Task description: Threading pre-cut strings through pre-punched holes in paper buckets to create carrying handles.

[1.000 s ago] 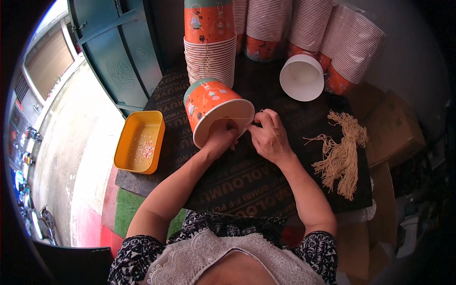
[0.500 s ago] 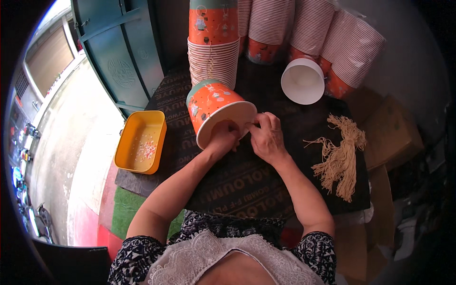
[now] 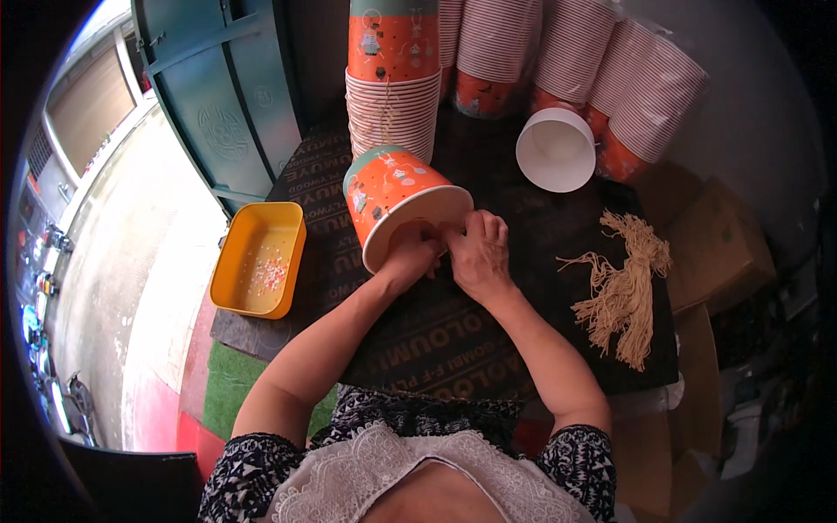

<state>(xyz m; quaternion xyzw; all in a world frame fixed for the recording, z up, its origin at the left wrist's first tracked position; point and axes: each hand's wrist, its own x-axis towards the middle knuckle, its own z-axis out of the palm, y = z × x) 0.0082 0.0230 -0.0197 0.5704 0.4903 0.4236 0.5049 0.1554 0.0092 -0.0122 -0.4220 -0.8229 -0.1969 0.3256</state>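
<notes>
An orange paper bucket (image 3: 391,193) with a green base band and cartoon figures lies tipped on the table, its white-rimmed mouth toward me. Inside that mouth is my left hand (image 3: 415,254), with curled fingers partly hidden by the bucket and by each other. My right hand (image 3: 479,257) is closed at the right side of the rim, fingertips bent into the opening close to the left fingers. Whatever the two hands pinch is too small or too hidden to make out. Off to the right lies a bundle of beige strings (image 3: 641,279), knotted together near its upper end.
A yellow tray (image 3: 228,270) with small red and white bits stands at the table's left edge. Behind the tipped bucket rises a stack of buckets (image 3: 393,109). Wrapped stacks (image 3: 575,52) and a white-mouthed bucket (image 3: 555,152) stand farther back. Cardboard boxes (image 3: 719,240) are at right.
My right hand has shifted left and slightly inward, its fingertips now deeper in the bucket's mouth and nearer the left hand. The bucket and left hand have hardly moved.
</notes>
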